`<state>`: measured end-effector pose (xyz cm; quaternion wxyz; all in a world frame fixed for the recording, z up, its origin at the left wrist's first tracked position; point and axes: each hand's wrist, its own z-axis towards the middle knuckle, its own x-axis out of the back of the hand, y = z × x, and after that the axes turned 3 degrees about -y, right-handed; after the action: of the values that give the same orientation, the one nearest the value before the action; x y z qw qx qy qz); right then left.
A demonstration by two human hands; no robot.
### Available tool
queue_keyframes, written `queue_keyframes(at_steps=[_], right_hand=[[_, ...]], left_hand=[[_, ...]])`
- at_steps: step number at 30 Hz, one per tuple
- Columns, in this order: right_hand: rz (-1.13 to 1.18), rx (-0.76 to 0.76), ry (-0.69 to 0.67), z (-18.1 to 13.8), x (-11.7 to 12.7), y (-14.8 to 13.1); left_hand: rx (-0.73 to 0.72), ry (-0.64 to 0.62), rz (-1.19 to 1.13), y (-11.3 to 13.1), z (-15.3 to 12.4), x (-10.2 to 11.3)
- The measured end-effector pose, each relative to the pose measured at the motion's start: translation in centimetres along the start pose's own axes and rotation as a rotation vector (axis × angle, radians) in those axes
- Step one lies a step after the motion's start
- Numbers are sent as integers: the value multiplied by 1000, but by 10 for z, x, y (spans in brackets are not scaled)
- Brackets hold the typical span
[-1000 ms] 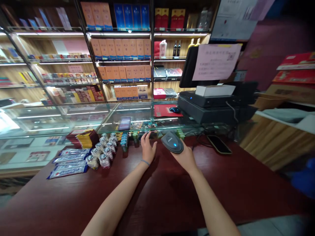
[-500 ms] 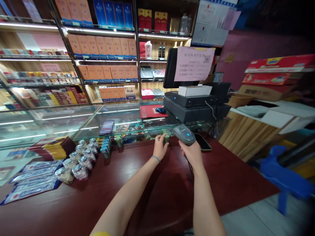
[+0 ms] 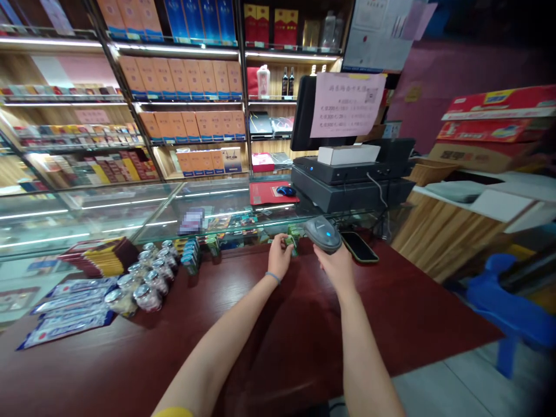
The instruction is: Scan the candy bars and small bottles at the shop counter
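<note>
- Handheld barcode scanner (image 3: 322, 231): held above the surface (image 3: 243, 295), its grey head slanting; the long axis runs from far left to near right, nose pointing forward and leftward, past the small green packs (image 3: 294, 232). A blue light glows towards its near end.
- Right hand (image 3: 336, 266): closed around the scanner's handle, below the head.
- Left hand (image 3: 280, 256): fingers partly curled, thumb near them, at the green packs; I cannot tell whether it grips one.
- Smartphone (image 3: 359, 247): flat on the surface, just right of the scanner.
- Computer mouse (image 3: 285, 190): on a red mat (image 3: 261, 196) beyond the packs, beside the black cash drawer (image 3: 334, 196).
- Silver-lidded jars (image 3: 149, 297): grouped well to the left, beside blue-and-white packets (image 3: 69, 315).
</note>
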<state>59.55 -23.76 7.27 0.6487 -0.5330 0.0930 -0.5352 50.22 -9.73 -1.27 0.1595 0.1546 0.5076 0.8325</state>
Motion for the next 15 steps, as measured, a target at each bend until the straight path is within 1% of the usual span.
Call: queue_keyframes(at_steps=[3,5,7,10,12,14,15], right_hand=[[-5,7,-36,-6,-7,-8],[-8,27,-89,-12,-13,-16],[-35,67,-139,-19,-21,-24],[-106,149,-205,-34,-35,-39],[-122,189,-276,-46,-47,-48],[-126,225,-366,-60,-58,-57],[-134,252,-416,-67,-64,-61]], left_hand=[[121,32,-291,11,-15,34],[225,33,-436,17,-29,65],[322,19,-533,23,-45,101],[398,12,-607,32,-67,160],[447,6,-618,36,-80,198],[486,7,-632,37,-90,228],[495,15,-644,37,-94,240]])
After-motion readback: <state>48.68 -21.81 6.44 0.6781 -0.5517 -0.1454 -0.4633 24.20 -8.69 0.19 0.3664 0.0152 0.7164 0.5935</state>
